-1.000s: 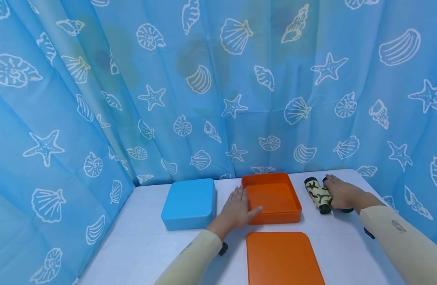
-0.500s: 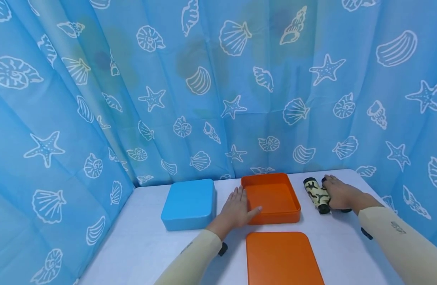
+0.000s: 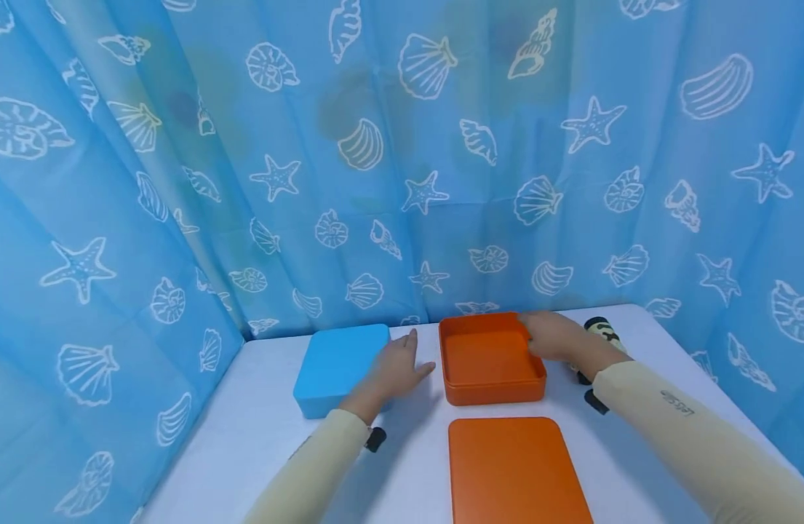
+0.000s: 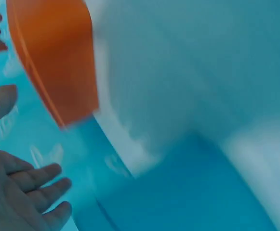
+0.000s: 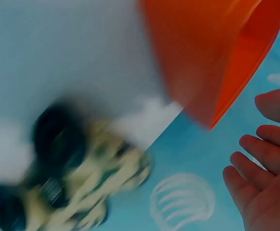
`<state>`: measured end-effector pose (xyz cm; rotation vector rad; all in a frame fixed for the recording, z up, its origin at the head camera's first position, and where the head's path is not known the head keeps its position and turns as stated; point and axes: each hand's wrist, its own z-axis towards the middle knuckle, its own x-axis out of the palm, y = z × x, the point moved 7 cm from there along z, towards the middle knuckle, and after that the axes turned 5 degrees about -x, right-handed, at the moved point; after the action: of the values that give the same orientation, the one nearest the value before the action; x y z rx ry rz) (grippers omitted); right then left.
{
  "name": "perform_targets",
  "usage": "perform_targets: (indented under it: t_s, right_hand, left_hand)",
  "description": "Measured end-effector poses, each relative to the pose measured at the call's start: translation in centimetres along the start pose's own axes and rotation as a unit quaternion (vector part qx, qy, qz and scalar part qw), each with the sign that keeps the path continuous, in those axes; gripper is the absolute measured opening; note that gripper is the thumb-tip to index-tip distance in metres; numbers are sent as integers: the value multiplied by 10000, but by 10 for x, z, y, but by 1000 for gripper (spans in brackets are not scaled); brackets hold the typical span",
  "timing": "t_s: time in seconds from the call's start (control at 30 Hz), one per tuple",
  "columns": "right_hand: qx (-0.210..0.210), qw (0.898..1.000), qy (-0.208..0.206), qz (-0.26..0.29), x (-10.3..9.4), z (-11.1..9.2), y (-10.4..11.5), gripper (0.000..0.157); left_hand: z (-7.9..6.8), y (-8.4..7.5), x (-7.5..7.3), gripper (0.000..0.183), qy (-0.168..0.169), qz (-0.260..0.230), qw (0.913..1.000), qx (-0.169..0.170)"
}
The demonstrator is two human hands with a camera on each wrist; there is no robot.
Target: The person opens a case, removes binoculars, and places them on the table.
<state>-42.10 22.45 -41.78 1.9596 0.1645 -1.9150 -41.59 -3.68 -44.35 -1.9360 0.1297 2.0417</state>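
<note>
An orange square box (image 3: 495, 394), with no lid on it, stands at the middle back of the table. Over its right rim reaches my right hand (image 3: 557, 336), fingers loosely extended and holding nothing in the right wrist view. Camouflage binoculars (image 5: 89, 183) lie just right of the box, partly hidden behind my right forearm in the head view. My left hand (image 3: 391, 371) hovers between the orange box and a blue box (image 3: 339, 364), overlapping the blue one's right side in this view. Its thumb and fingers are spread, with nothing in them.
A flat orange lid (image 3: 516, 469) lies in front of the orange box. The white tabletop (image 3: 244, 437) ends at a blue curtain (image 3: 375, 182) with shell prints along the back and sides. Black wrist cameras hang under both wrists.
My right hand has left the binoculars and moved left to the orange box's right rim. The left hand has drawn away from that box, leftward toward the blue one.
</note>
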Motion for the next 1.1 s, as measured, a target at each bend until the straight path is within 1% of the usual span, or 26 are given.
perform_targets:
  t_s: [0.1, 0.13, 0.2, 0.27, 0.33, 0.43, 0.5, 0.53, 0.6, 0.63, 0.7, 0.77, 0.8, 0.83, 0.87, 0.93, 1.0, 1.07, 1.1]
  right_hand:
    - [-55, 9996, -28, 262, 3, 14, 23, 45]
    - [-23, 9994, -52, 353, 5, 18, 30, 48]
    - [-68, 9986, -177, 495, 8, 26, 46, 48]
    - [-95, 9970, -269, 714, 12, 34, 60, 49]
    - [-133, 9949, -287, 957, 14, 40, 76, 49]
    - [-128, 9876, -216, 1548, 18, 48, 102, 46]
    - [-63, 9786, -160, 2050, 20, 54, 119, 43]
    - [2, 9719, -118, 2351, 24, 57, 127, 43]
    - [167, 9552, -31, 2956, 32, 64, 141, 42]
    - [303, 9431, 2, 3312, 37, 67, 144, 44]
    - [584, 9167, 66, 3952, 50, 74, 150, 44]
    - [811, 8885, 146, 4515, 64, 81, 157, 44]
    - [918, 8768, 189, 4715, 71, 84, 161, 45]
    - [986, 8671, 247, 4876, 78, 87, 164, 44]
    - [1032, 8618, 315, 4957, 84, 90, 168, 44]
    - [1040, 8607, 416, 4966, 93, 96, 175, 44]
    - [1041, 8621, 478, 4936, 98, 100, 179, 44]
    - [1027, 8572, 500, 5022, 101, 103, 183, 44]
    - [1043, 8514, 516, 5115, 102, 105, 185, 45]
  left_hand:
    - [-1, 36, -10, 72, -107, 65, 9999, -80]
    - [-3, 50, -14, 70, -127, -2, 9998, -177]
    - [-7, 78, -20, 66, -258, -186, 9989, -344]
    - [-14, 106, -26, 64, -415, -255, 9970, -596]
    - [-20, 133, -30, 63, -546, -215, 9944, -883]
    - [-28, 167, -33, 66, -634, -180, 9894, -1292]
    - [-32, 186, -32, 71, -546, -417, 9846, -1606]
    - [-34, 194, -31, 74, -470, -622, 9812, -1765]
    - [-37, 207, -28, 82, -271, -1152, 9708, -2087]
    - [-37, 210, -26, 85, -152, -1438, 9639, -2236]
    - [-37, 216, -22, 89, 72, -2024, 9452, -2560]
    - [-38, 221, -18, 91, 258, -2463, 9248, -2888]
    - [-39, 223, -16, 90, 320, -2632, 9146, -3053]
    - [-39, 226, -14, 89, 366, -2739, 9062, -3201]
    - [-40, 229, -13, 88, 407, -2830, 8986, -3329]
    - [-39, 234, -10, 88, 454, -2959, 8875, -3503]
    - [-36, 237, -8, 91, 463, -3063, 8815, -3563]
    - [-33, 239, -7, 98, 518, -3162, 8759, -3606]
    - [-31, 239, -6, 102, 561, -3213, 8722, -3644]
